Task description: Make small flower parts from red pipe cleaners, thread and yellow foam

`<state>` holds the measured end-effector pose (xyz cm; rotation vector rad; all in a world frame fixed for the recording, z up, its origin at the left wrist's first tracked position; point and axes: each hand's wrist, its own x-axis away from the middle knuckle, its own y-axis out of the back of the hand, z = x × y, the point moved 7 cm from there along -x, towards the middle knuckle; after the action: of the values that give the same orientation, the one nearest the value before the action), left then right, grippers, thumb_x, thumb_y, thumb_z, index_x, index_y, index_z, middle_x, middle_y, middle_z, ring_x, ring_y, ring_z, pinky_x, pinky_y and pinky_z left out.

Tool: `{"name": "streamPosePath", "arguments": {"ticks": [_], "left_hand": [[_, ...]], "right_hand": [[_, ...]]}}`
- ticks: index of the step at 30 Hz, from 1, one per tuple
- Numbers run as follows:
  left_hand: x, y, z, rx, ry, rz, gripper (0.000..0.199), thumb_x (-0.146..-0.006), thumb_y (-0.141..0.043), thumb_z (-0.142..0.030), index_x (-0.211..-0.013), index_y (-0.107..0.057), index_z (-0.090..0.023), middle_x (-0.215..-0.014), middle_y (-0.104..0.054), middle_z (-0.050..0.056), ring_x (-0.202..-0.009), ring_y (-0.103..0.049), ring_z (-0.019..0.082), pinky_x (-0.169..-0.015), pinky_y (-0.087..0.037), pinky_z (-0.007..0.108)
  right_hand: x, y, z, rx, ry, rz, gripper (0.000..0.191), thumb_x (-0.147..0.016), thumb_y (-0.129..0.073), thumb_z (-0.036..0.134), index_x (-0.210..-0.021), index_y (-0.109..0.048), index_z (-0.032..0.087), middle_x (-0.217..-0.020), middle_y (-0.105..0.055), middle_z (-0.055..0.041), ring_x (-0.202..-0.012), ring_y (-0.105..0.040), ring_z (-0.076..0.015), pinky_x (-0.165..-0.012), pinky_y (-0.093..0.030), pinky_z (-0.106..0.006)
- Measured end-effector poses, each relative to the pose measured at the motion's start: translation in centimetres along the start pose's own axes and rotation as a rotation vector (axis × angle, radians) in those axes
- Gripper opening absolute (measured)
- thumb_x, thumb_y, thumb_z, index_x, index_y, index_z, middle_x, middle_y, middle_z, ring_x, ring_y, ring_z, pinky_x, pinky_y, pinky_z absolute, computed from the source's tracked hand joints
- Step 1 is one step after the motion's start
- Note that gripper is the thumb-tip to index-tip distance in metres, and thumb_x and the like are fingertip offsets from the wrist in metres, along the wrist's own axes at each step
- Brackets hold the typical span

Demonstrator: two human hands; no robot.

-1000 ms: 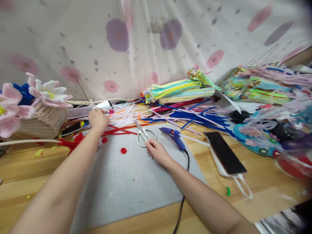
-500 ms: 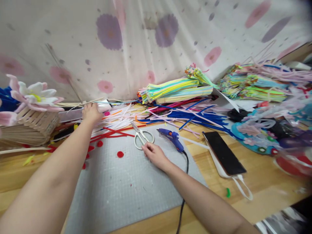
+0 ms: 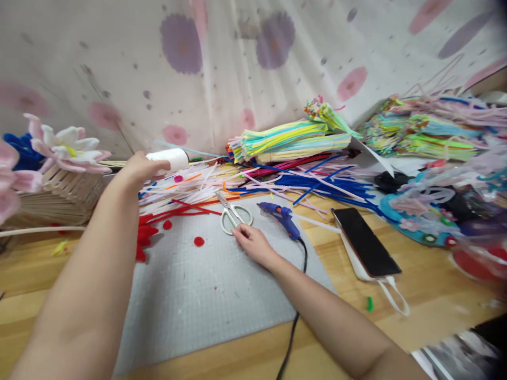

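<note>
Gripping a white cylinder (image 3: 170,157), upper left of centre: left hand (image 3: 140,169), well apart from the right. Right hand (image 3: 253,244), mid-frame — fingers curled at a handle loop of the scissors (image 3: 229,207); cannot tell whether clamped on it. Scissors lie on grey cutting mat (image 3: 198,301). Blue glue gun (image 3: 283,216) beside them, right. Beyond — bundled pipe cleaners (image 3: 291,138), upper centre; black-screened phone (image 3: 366,243), right of frame.

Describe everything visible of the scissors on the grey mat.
The scissors have slim, metallic-looking blades and two pale, rounded handle loops; handle material unclear. They lie at the far edge of the grey mat, blades apparently nearly together, tips pointing away and slightly left. Fingertips of the right hand are at the loops' near side; whether they grip is unclear.
</note>
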<state>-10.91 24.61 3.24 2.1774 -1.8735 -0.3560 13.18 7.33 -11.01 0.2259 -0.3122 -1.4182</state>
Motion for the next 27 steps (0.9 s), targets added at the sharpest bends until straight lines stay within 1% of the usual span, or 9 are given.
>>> {"name": "streamPosePath", "arguments": {"ticks": [4, 7, 9, 12, 16, 20, 22, 25, 27], "left_hand": [[6.8, -1.4, -1.2, 0.626, 0.008, 0.129, 0.052, -0.049, -0.051, -0.004, -0.1, -0.052, -0.013, -0.096, -0.062, 0.005, -0.097, -0.056, 0.018, -0.09, -0.045, 0.036], [12.1, -3.1, -0.2, 0.809, 0.107, 0.262, 0.057, -0.052, -0.048, -0.009, -0.107, -0.051, -0.02, -0.101, -0.062, 0.004, -0.102, -0.056, 0.02, -0.077, -0.051, 0.029], [15.2, -4.4, 1.9, 0.788, 0.247, 0.315, 0.055, -0.052, -0.049, -0.011, -0.106, -0.053, -0.022, -0.102, -0.062, 0.005, -0.099, -0.058, 0.022, -0.062, -0.051, 0.025], [19.1, -6.2, 5.4, 0.648, 0.386, 0.356, 0.051, -0.05, -0.053, -0.014, -0.101, -0.054, -0.018, -0.097, -0.062, 0.007, -0.087, -0.06, 0.022, -0.054, -0.046, 0.023], [21.6, -6.6, 6.8, 0.27, 0.268, 0.302, 0.053, -0.044, -0.063, -0.011, -0.096, -0.053, -0.018, -0.078, -0.059, 0.0, -0.073, -0.057, 0.017, -0.055, -0.043, 0.022], [21.0, -7.2, 4.4, 0.019, 0.023, 0.534, 0.044, -0.058, -0.067, -0.031, -0.099, -0.056, -0.019, -0.099, -0.061, 0.004, -0.09, -0.057, 0.021, -0.072, -0.046, 0.03], [18.1, -5.7, 3.9, -0.101, -0.065, 0.399, 0.039, -0.068, -0.058, -0.042, -0.097, -0.057, -0.018, -0.104, -0.061, 0.008, -0.097, -0.056, 0.023, -0.082, -0.045, 0.034], [12.5, -2.6, 4.5, -0.625, -0.131, 0.014, 0.037, -0.07, -0.055, -0.039, -0.098, -0.058, -0.016, -0.11, -0.058, 0.013, -0.107, -0.052, 0.028, -0.091, -0.04, 0.04], [9.5, -2.6, 5.8, -0.943, -0.148, 0.022, 0.049, -0.064, -0.059, -0.029, -0.11, -0.054, -0.014, -0.121, -0.051, 0.017, -0.117, -0.045, 0.031, -0.094, -0.038, 0.041]], "right_hand": [[0.0, -0.1, -0.1, -0.041, 0.014, -0.016, 0.029, -0.082, -0.043, 0.04, -0.063, -0.046, 0.018, -0.057, -0.049, 0.0032, -0.053, -0.042, -0.0083, -0.053, -0.032, -0.021], [0.1, 0.0, 0.2, -0.146, 0.044, -0.037, 0.017, -0.078, -0.049, 0.036, -0.076, -0.052, 0.019, -0.069, -0.055, 0.0015, -0.056, -0.044, -0.0081, -0.055, -0.035, -0.022], [0.3, -0.1, 0.9, -0.258, 0.089, -0.005, 0.023, -0.073, -0.056, 0.033, -0.093, -0.053, 0.021, -0.089, -0.057, -0.0011, -0.059, -0.045, -0.0073, -0.056, -0.038, -0.022], [0.8, -0.8, 2.3, -0.501, 0.143, 0.164, 0.059, -0.063, -0.067, 0.034, -0.117, -0.043, 0.028, -0.12, -0.045, -0.0054, -0.074, -0.051, -0.0102, -0.058, -0.043, -0.023], [1.5, -1.8, 3.1, -0.73, 0.096, 0.304, 0.072, -0.061, -0.07, 0.04, -0.125, -0.038, 0.031, -0.113, -0.049, -0.004, -0.085, -0.053, -0.0144, -0.064, -0.045, -0.024], [1.7, -1.4, 2.0, -0.738, 0.019, 0.177, 0.045, -0.062, -0.07, 0.038, -0.102, -0.057, 0.023, -0.089, -0.056, 0.0, -0.074, -0.052, -0.0111, -0.061, -0.041, -0.021], [1.6, -1.3, 1.4, -0.807, -0.033, 0.15, 0.04, -0.063, -0.068, 0.042, -0.095, -0.059, 0.021, -0.083, -0.057, 0.0, -0.068, -0.051, -0.011, -0.056, -0.04, -0.021], [1.1, -0.7, 0.7, -0.931, -0.107, 0.087, 0.039, -0.064, -0.064, 0.046, -0.091, -0.061, 0.019, -0.081, -0.058, -0.0013, -0.065, -0.052, -0.0119, -0.05, -0.038, -0.021], [0.8, -0.2, 0.4, -0.998, -0.152, 0.046, 0.038, -0.064, -0.062, 0.046, -0.09, -0.061, 0.019, -0.08, -0.059, -0.0019, -0.063, -0.051, -0.012, -0.046, -0.037, -0.021]]}}
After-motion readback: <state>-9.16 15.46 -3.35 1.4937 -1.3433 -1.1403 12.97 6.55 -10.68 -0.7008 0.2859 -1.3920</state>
